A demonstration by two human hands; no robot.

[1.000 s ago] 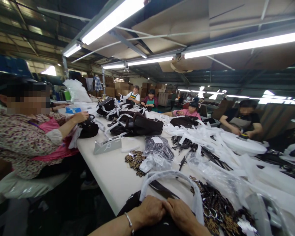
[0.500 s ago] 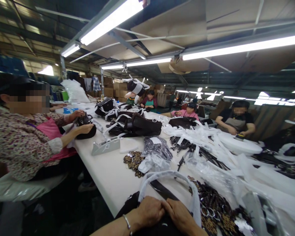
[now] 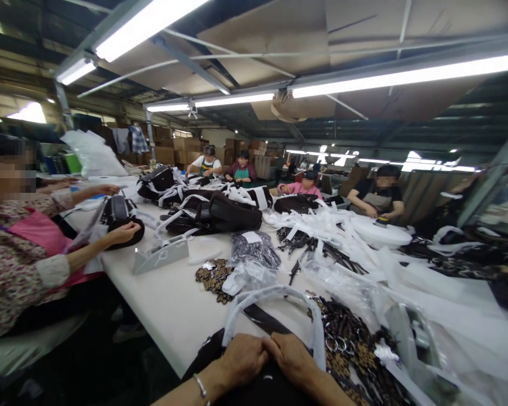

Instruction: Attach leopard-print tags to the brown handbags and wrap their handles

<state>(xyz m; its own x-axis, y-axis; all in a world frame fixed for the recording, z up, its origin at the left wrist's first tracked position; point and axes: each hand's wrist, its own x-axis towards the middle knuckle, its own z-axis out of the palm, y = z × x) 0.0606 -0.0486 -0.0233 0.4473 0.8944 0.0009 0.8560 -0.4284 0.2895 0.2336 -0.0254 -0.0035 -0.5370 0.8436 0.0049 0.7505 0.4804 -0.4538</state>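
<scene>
A dark handbag (image 3: 262,392) is at the bottom of the view, at the table's near edge. Its handle (image 3: 275,291), wrapped in white, arches up beyond my hands. My left hand (image 3: 244,360) and my right hand (image 3: 294,361) meet at the bag's top, fingers curled down onto it and thumbs side by side. Whatever small part lies under the fingertips is hidden. Inside the handle's arch, a dark flat strap (image 3: 266,318) slants across the table.
Leopard-print charms with rings (image 3: 342,338) lie right of the bag; more charms (image 3: 215,279) and a plastic bag of dark pieces (image 3: 254,251) lie ahead. A grey holder (image 3: 161,254) stands left on the white table (image 3: 152,299). Co-workers sit around it.
The view has swung right, so the surroundings sit further left. My hands keep their hold on the bag. The left co-worker's hands have moved apart; a far co-worker has lowered a raised bag.
</scene>
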